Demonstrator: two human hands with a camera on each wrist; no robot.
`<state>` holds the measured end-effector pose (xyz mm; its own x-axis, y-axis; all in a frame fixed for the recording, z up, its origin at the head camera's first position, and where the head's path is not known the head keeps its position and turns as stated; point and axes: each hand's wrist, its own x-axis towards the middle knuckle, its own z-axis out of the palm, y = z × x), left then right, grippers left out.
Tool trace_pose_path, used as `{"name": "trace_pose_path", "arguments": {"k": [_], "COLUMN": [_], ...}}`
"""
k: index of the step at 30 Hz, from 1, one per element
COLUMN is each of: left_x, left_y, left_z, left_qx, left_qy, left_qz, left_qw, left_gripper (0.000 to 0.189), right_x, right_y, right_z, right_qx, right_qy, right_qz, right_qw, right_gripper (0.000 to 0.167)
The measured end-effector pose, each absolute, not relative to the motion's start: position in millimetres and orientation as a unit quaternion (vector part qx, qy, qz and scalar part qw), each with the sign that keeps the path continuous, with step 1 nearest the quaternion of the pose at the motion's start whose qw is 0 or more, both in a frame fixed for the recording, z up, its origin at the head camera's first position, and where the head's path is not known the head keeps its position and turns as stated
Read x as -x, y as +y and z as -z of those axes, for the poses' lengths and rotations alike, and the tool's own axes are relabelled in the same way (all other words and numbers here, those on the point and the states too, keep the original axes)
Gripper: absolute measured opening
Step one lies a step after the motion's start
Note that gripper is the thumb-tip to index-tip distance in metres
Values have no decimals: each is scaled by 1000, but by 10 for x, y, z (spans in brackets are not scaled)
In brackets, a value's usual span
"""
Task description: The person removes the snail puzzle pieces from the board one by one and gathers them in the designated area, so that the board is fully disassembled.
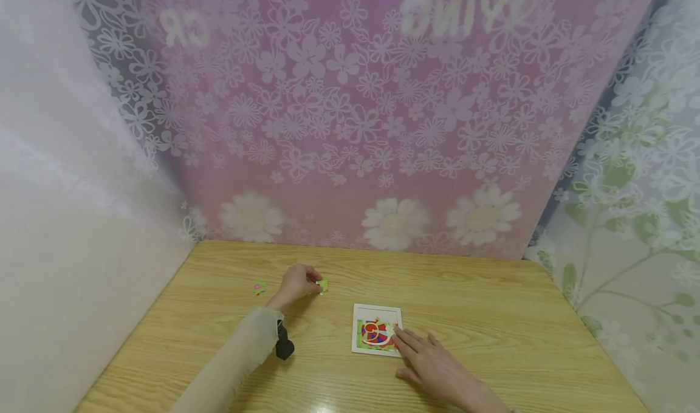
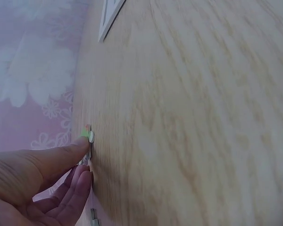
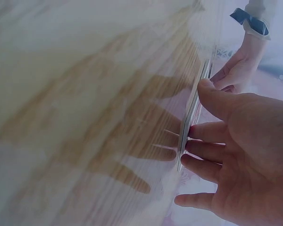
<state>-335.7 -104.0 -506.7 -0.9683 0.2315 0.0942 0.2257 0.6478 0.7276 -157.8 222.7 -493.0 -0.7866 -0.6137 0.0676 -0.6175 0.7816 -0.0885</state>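
Left hand (image 1: 297, 284) pinches a green puzzle piece (image 1: 324, 285); right hand (image 1: 436, 362), fingers spread, touches the puzzle tray (image 1: 377, 314), seemingly steadying it.

Thumb and fingers of the left hand (image 1: 297, 282) partly hide a green puzzle piece (image 1: 324, 285), its print too small to make out from the head camera. Fingertips of the right hand (image 1: 437, 364) cover the lower right edge of a white puzzle tray (image 1: 377, 310), cropped to a corner in the left wrist view. Loose pieces (image 1: 257, 286) at left are too small to tell apart. A sleeve (image 1: 232, 352) and the bench (image 1: 519, 328) run past the bottom edge; backdrop lettering (image 1: 445, 17) is blurred.
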Motion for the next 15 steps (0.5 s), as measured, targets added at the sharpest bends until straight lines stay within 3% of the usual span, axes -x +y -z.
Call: {"name": "trace_pose_path", "arguments": {"k": [15], "left_x": [3344], "left_y": [-1067], "left_z": [5045], "left_qx": [-148], "left_qy": [914], "left_qz": [-377], "left_qw": [-8], "left_gripper": [13], "right_x": [1572], "right_y": [2228], "right_z": [4918], "right_qx": [-322], "right_qy": [-945], "right_qz": [-60], "right_qw": [12], "right_gripper": [63]}}
